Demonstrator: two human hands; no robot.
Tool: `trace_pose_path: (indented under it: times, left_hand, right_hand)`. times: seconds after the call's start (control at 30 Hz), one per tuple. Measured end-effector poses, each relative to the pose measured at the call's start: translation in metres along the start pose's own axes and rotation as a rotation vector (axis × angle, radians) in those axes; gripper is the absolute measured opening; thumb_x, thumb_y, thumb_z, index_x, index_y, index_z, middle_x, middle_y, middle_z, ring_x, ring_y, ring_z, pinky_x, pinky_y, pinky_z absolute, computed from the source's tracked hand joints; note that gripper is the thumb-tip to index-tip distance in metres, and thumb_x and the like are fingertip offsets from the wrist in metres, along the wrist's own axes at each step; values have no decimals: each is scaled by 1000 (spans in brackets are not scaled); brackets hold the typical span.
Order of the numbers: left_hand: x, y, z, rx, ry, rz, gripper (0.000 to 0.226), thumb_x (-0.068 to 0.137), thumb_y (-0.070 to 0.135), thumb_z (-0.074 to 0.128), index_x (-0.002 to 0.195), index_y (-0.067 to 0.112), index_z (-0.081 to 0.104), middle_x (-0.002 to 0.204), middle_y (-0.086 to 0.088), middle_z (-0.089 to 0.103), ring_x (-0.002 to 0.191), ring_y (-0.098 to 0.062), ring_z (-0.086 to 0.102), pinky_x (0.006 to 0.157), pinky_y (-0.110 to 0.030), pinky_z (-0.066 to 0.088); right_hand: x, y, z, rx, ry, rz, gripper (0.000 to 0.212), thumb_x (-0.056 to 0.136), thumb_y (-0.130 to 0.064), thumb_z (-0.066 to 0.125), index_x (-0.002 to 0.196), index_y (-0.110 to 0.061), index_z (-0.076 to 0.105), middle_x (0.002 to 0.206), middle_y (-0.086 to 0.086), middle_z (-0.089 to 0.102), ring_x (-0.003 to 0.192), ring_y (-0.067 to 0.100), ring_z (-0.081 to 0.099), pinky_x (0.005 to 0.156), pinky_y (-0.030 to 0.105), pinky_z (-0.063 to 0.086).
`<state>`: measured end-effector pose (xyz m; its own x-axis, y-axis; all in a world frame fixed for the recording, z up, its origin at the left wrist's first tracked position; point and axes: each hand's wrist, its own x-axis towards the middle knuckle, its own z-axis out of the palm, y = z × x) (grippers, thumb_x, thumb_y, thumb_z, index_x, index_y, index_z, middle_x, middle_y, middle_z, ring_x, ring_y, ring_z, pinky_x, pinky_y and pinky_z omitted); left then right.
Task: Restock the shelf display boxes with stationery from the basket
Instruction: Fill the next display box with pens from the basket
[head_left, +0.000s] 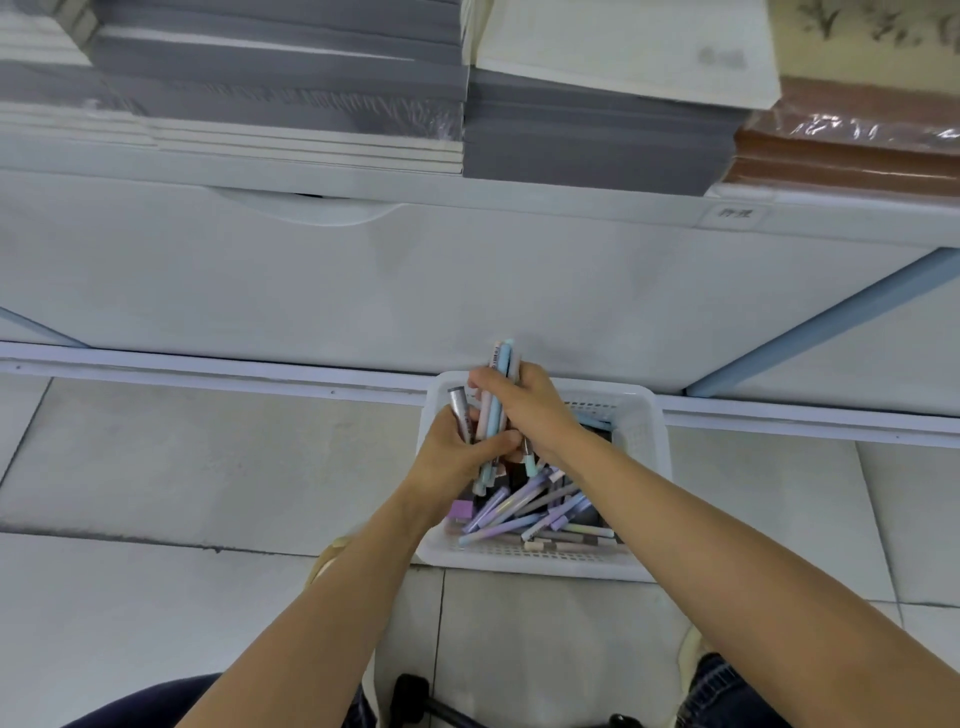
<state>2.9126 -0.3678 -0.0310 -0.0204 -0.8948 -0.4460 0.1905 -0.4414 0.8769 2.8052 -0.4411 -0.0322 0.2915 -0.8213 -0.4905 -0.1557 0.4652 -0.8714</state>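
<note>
Above the white basket (644, 415) on the floor, both hands meet with forearms extended: right hand (524, 410) grips an upright pen bundle (497, 395), left hand (454, 454) pinches a grey pen (459, 410).

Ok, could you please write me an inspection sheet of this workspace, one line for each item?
Surface: tiled floor; the white basket stands on it beside the cabinet base.
Job's things: loose pastel pens in the basket; a bundle of pens and a grey pen lifted above it.
Clutter: black object at the bottom edge, unclear what.
Hands: right hand grips the bundle of pens; left hand holds the grey pen.
Cables: nothing seen.
Surroundings: white cabinet front; stacks of grey, white and brown sheets or books on the shelf above.
</note>
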Motion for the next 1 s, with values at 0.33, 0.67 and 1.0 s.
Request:
trace_pose_path:
  times: [0.33,0.67,1.0]
  left_hand:
    - [-10,23,8,92,131,44,13,92,6,59,91,6,46,58,-6,43,43,-14,39,40,-24,36]
    - [-27,73,10,69,291,186,13,89,10,68,86,9,55,55,0,46,40,-11,41,41,-21,40]
    - [-63,123,14,217,233,306,20,85,24,74,85,8,63,51,3,58,41,-10,48,40,-23,40]
  right_hand:
    - [-22,-25,-7,113,77,-12,55,100,-55,32,86,-15,67,58,-3,47,41,9,33,43,23,27]
    - [-42,-66,-42,-259,-331,-149,21,103,-20,42,93,-17,60,73,0,49,61,10,47,57,20,43]
    - [-88,-120,-58,-572,-500,-322,32,97,-43,51,113,-21,68,74,-1,46,68,13,45,63,23,43]
